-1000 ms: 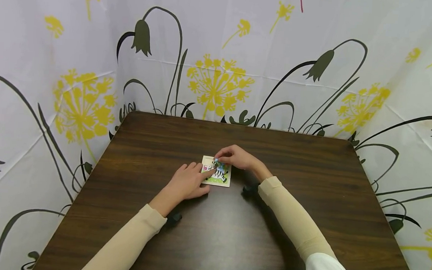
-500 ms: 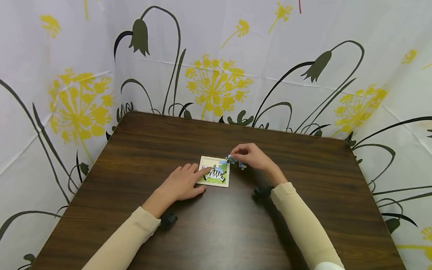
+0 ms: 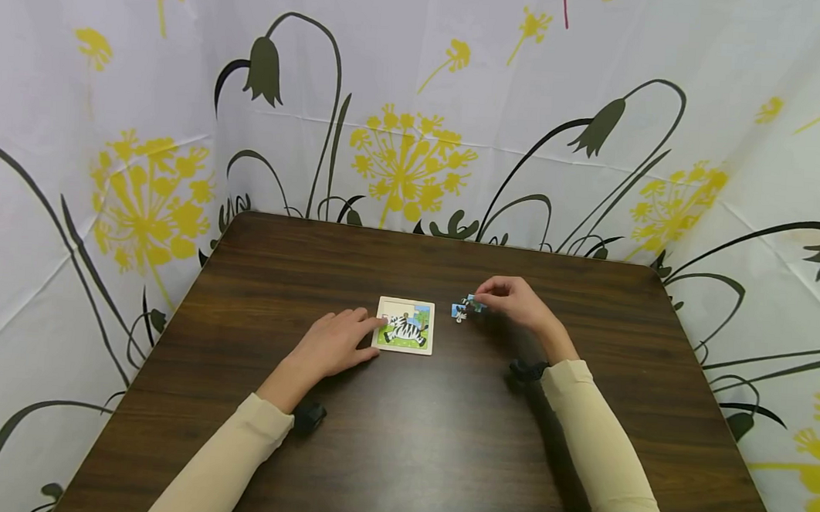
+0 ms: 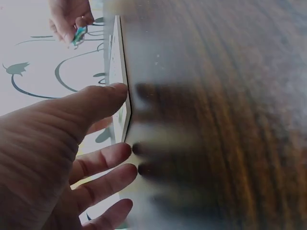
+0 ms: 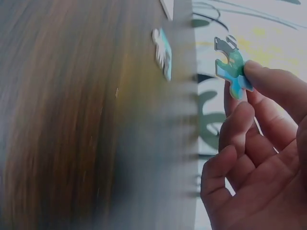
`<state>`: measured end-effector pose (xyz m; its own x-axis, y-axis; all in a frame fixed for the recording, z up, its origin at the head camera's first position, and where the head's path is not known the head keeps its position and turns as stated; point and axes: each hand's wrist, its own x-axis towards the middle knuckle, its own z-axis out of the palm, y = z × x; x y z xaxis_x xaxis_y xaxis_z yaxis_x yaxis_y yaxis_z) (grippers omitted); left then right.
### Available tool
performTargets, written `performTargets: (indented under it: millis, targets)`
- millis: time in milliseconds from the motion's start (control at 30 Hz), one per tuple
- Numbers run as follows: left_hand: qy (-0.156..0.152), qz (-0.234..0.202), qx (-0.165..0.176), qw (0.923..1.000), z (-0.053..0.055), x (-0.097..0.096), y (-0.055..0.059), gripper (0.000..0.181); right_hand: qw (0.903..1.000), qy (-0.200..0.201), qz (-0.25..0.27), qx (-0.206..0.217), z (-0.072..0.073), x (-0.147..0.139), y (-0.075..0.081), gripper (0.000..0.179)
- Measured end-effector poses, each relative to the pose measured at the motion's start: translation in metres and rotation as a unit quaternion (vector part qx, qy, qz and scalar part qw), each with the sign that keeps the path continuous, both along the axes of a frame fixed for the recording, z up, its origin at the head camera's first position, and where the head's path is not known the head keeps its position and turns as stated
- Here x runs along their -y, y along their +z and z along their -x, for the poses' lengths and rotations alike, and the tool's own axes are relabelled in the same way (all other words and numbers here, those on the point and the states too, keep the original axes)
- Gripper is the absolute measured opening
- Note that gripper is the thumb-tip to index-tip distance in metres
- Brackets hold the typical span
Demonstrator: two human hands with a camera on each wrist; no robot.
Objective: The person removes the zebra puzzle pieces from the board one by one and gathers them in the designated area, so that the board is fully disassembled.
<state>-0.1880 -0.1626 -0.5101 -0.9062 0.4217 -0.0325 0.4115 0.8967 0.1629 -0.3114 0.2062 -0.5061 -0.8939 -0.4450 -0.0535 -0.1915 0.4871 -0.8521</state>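
A small square jigsaw puzzle board (image 3: 430, 334) with a zebra picture lies flat on the table. Its upper left part shows a pale gap. My left hand (image 3: 329, 344) lies at the board's left edge, index finger and thumb touching it, the fingers relaxed. To the right of the board, my right hand (image 3: 521, 305) pinches a blue and green puzzle piece (image 5: 233, 69) between thumb and fingers, raised off the table. A second puzzle piece (image 3: 458, 313), blue with black and white, lies on the table between the board and my right hand.
The dark wooden table (image 3: 414, 442) spreads around the board. A white curtain (image 3: 420, 71) with yellow and grey flowers hangs behind it and along both sides. Black wrist devices sit under both wrists.
My right hand has moved right, away from the board, carrying the puzzle piece. The loose piece beside the board has come into sight. My left hand has drawn back slightly toward the board's left edge.
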Motion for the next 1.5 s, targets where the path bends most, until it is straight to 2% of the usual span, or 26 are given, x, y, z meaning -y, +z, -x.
performTargets:
  millis: [133,400,600,967,1233,1500]
  targets:
    - [0.001,-0.005,-0.004,1.0,0.0,0.001,-0.001,0.049,0.9998,-0.011,-0.018,-0.003,0.001,-0.014,-0.005,0.017]
    - [0.001,-0.011,-0.018,0.9998,0.0,0.001,-0.006,0.042,0.9969,-0.007,-0.077,-0.012,0.006,-0.029,-0.021,0.018]
    - [-0.001,-0.008,-0.023,0.9997,0.002,0.0,-0.007,0.039,0.9953,0.0,-0.095,-0.018,0.008,-0.026,-0.02,0.018]
    - [-0.006,-0.006,-0.03,0.9995,0.002,-0.001,-0.007,0.037,0.9943,0.002,-0.106,-0.009,0.009,-0.021,-0.02,0.017]
    - [-0.002,-0.006,-0.021,0.9998,0.003,-0.002,-0.006,0.037,0.9946,0.0,-0.103,-0.015,0.008,-0.022,-0.022,0.016]
    - [0.002,-0.012,-0.013,0.9998,0.002,-0.001,-0.004,0.037,0.9953,0.027,-0.093,-0.003,0.005,-0.019,-0.02,0.016]
